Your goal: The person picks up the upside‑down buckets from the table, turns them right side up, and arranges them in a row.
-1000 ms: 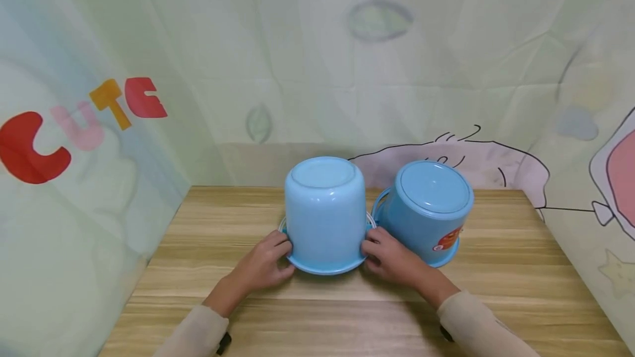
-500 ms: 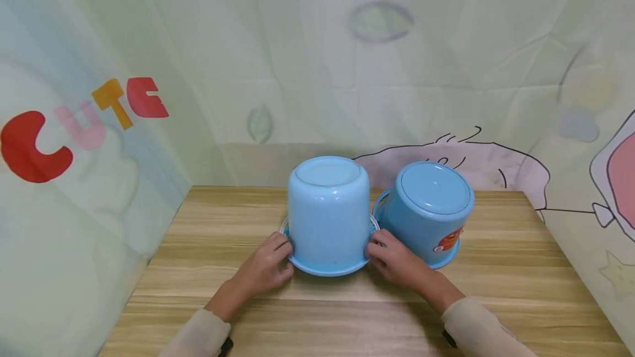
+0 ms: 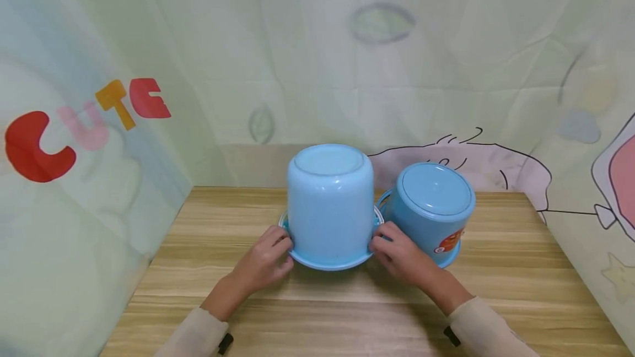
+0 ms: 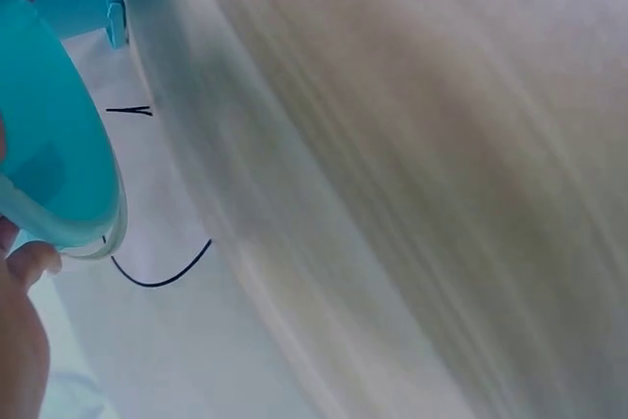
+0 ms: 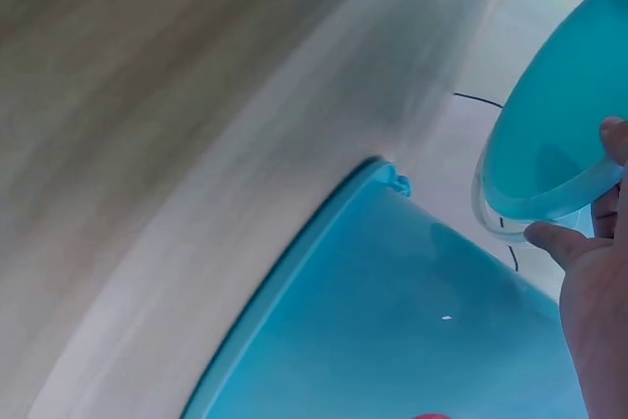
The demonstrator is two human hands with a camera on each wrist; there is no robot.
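Observation:
Upside down in both hands is a light blue bucket, its base facing up. My left hand grips the rim at the left side, and my right hand grips it opposite. A pale bail handle shows behind the rim on each side. The wrist views look up into the held bucket's open mouth, with its rim off the table; fingers of the right hand reach under that rim. Close to the right hand, a darker blue bucket stands inverted on the table.
A wood-grain table lies beneath both buckets. Behind it hangs a pale printed curtain, which also runs along the left and right sides. The darker bucket bears a red sticker on its near side.
Both hands have raised the light blue bucket off the table, and it has shifted slightly right. The darker bucket stays where it stood.

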